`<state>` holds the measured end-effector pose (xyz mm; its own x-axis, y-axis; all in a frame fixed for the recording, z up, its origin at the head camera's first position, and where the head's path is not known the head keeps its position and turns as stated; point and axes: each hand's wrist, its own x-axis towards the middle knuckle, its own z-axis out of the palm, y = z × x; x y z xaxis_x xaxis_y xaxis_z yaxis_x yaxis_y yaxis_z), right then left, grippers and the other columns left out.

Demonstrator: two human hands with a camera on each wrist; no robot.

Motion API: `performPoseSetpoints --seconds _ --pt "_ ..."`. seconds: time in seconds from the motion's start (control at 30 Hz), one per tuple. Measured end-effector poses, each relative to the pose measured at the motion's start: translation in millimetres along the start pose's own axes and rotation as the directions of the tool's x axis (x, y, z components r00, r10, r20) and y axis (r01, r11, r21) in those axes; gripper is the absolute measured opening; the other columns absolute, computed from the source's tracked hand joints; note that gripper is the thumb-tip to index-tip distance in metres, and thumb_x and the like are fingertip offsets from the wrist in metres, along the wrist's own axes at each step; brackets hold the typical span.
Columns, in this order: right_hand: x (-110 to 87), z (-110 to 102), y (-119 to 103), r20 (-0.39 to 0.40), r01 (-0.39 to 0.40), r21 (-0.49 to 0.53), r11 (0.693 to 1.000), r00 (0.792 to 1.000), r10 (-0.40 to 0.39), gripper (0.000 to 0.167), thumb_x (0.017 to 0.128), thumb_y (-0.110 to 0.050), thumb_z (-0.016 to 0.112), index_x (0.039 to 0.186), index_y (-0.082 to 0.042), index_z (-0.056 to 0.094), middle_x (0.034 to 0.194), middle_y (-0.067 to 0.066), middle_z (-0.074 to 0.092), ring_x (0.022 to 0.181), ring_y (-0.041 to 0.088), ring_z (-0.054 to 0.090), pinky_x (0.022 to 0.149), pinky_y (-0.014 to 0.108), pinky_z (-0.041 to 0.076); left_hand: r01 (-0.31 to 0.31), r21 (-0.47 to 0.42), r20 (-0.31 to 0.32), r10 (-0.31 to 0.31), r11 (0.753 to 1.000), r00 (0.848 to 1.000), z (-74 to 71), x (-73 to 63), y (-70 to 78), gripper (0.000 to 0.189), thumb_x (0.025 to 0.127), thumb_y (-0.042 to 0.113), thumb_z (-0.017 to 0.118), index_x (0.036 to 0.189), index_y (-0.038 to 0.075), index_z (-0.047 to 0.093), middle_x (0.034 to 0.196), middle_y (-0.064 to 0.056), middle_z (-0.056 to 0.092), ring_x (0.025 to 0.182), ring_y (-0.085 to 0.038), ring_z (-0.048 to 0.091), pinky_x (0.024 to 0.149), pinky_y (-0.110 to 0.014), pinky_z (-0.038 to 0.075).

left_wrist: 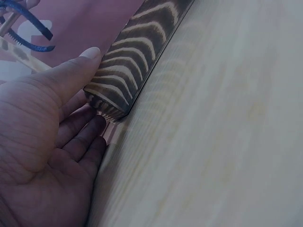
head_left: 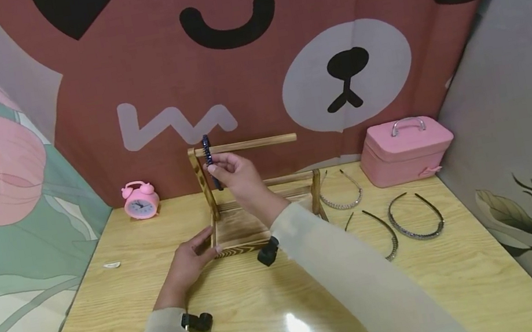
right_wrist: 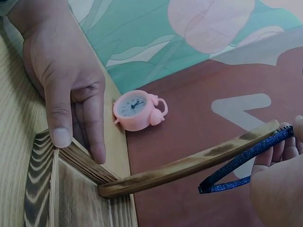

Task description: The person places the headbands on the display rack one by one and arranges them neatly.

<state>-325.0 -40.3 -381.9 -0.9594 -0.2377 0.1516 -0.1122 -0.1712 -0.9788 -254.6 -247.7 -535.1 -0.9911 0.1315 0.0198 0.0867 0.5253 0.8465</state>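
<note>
A dark blue glittery headband (head_left: 206, 147) (right_wrist: 246, 158) is pinched in my right hand (head_left: 243, 180) (right_wrist: 284, 182), between thumb and fingers. In the head view it overlaps the left end of the top rod (head_left: 257, 143) of a wooden stand (head_left: 236, 227). The band's two free ends point down and toward the stand's upright post (right_wrist: 189, 168). My left hand (head_left: 189, 264) (left_wrist: 42, 127) grips the near left corner of the stand's base, thumb on the patterned front panel (left_wrist: 135, 56) and fingers around the side.
Three more headbands (head_left: 417, 236) lie on the table (head_left: 239, 323) right of the stand, one partly behind my right sleeve. A pink case (head_left: 401, 154) stands at the back right, a pink alarm clock (head_left: 141, 201) at the back left. A small white item (head_left: 112, 265) lies at the left.
</note>
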Motion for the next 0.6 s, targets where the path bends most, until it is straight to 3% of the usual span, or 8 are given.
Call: performPoseSetpoints --seconds 0.13,0.33,0.47,0.6 --pt "1.2 8 3 -0.012 -0.003 0.017 1.0 1.0 0.003 0.029 0.108 -0.013 0.07 0.135 -0.004 0.073 0.128 0.016 0.078 0.126 0.039 0.071 0.092 0.031 0.059 -0.013 -0.004 -0.007 0.013 1.0 1.0 -0.1 -0.7 -0.4 0.065 0.102 0.026 0.081 0.161 0.016 0.056 0.165 -0.014 0.054 0.157 -0.038 0.045 0.131 -0.057 0.036" --pt "2.6 16 9 -0.031 -0.026 0.04 0.999 0.999 0.027 0.028 0.107 -0.011 0.072 0.134 -0.004 0.074 0.125 0.015 0.079 0.121 0.035 0.074 0.109 0.047 0.059 -0.017 0.003 -0.01 0.017 1.0 1.0 0.0 -0.9 0.5 0.064 0.102 0.025 0.08 0.161 0.016 0.056 0.164 -0.014 0.054 0.156 -0.038 0.047 0.13 -0.059 0.036" --pt "3.8 17 11 -0.035 -0.037 0.029 0.999 0.999 0.038 0.029 0.107 -0.012 0.072 0.136 -0.004 0.073 0.126 0.014 0.079 0.116 0.026 0.076 0.109 0.043 0.06 -0.014 0.013 -0.011 0.014 1.0 1.0 0.4 -1.2 1.6 0.065 0.103 0.026 0.08 0.162 0.015 0.056 0.164 -0.014 0.054 0.156 -0.038 0.047 0.13 -0.059 0.036" --pt "5.6 18 14 -0.036 -0.029 0.027 0.999 0.999 0.03 0.029 0.107 -0.012 0.072 0.135 -0.004 0.073 0.127 0.015 0.079 0.116 0.027 0.075 0.11 0.045 0.059 -0.023 0.017 -0.013 0.024 1.0 1.0 -0.3 -2.0 3.3 0.065 0.103 0.027 0.08 0.162 0.013 0.055 0.164 -0.015 0.054 0.156 -0.039 0.046 0.13 -0.059 0.036"
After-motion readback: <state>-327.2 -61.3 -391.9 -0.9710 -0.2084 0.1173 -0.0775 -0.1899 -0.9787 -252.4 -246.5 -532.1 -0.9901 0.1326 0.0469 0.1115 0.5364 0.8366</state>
